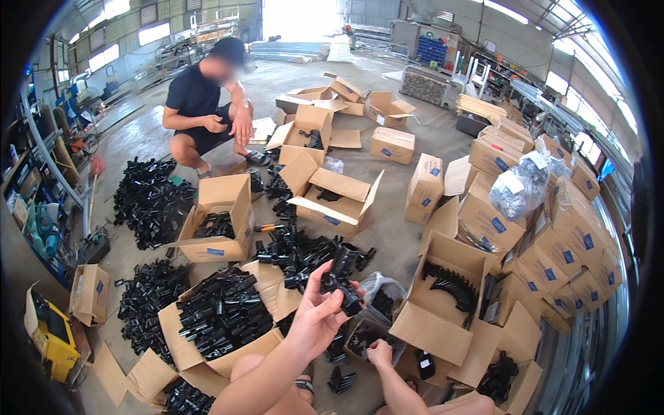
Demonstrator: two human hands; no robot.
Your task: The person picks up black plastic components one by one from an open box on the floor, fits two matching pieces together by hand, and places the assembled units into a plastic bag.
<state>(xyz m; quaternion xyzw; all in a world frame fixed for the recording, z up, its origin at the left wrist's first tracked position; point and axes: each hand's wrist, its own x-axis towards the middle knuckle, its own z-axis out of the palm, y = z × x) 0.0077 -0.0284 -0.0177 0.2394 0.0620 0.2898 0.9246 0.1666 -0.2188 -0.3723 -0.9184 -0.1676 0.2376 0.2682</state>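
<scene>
Left hand [317,319] is raised, fingers [310,289] pinching a black plastic part [340,277] at chest height over the floor pile. Right hand [380,353] is low, fingers curled down into a small open box [360,339] of black pieces; can't tell whether it actually grips anything there

Progress, judging from the layout: partway through. The open carton at lower left [207,332] is packed with neatly stacked black parts, so a good batch looks sorted. Plenty left though: loose heap of black parts [304,252] on the concrete floor [394,242] right ahead, another large heap [149,200] at far left, more scattered near the lower-left carton

Containers:
- carton on its side [218,221], a few black parts inside
- open carton right of hands [443,304], holds a row of curved black pieces
- clear plastic bag [384,290] with dark parts, next to the small box
- stack of closed cartons [553,235] at right, a bagged bundle [522,187] on top
- several opened cartons further back [332,200], mostly empty as far as visible

Another person [204,104] crouches at the far side, hands on knees
</scene>
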